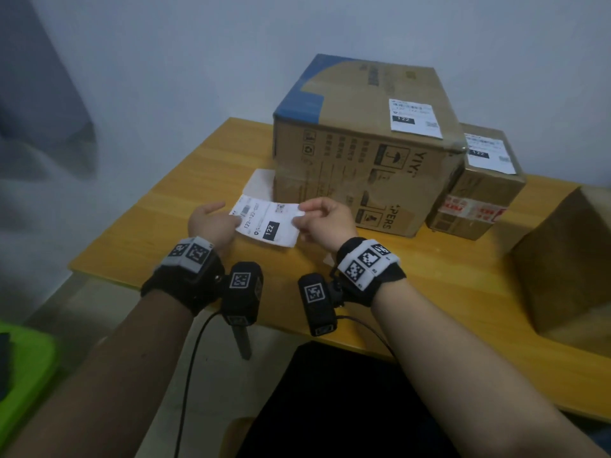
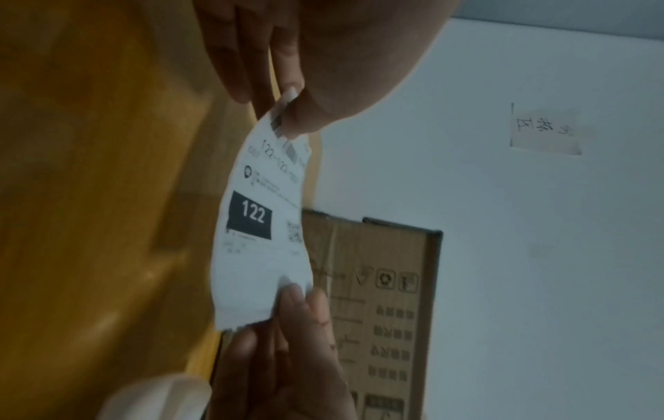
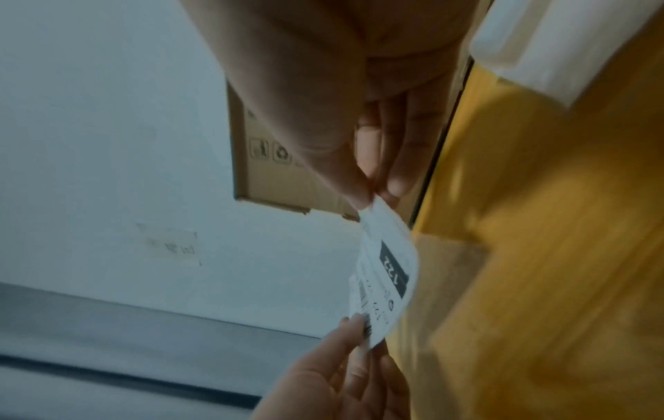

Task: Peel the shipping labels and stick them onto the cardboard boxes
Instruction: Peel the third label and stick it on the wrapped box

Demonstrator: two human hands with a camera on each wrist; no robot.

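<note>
White shipping label (image 1: 266,224) is stretched between both hands above the table (image 1: 158,226). Its ends are pinched by the left hand (image 1: 211,223) and the right hand (image 1: 325,219).

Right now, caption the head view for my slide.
Both hands, left hand and right hand, pinch a shipping label before two labelled cardboard boxes.

We see dim, flat, bluish light with only soft shadows and no glare. The head view smears and bends toward its edges. Both wrist views are grainy, with the bench (image 2: 89,199) streaked by blur.
</note>
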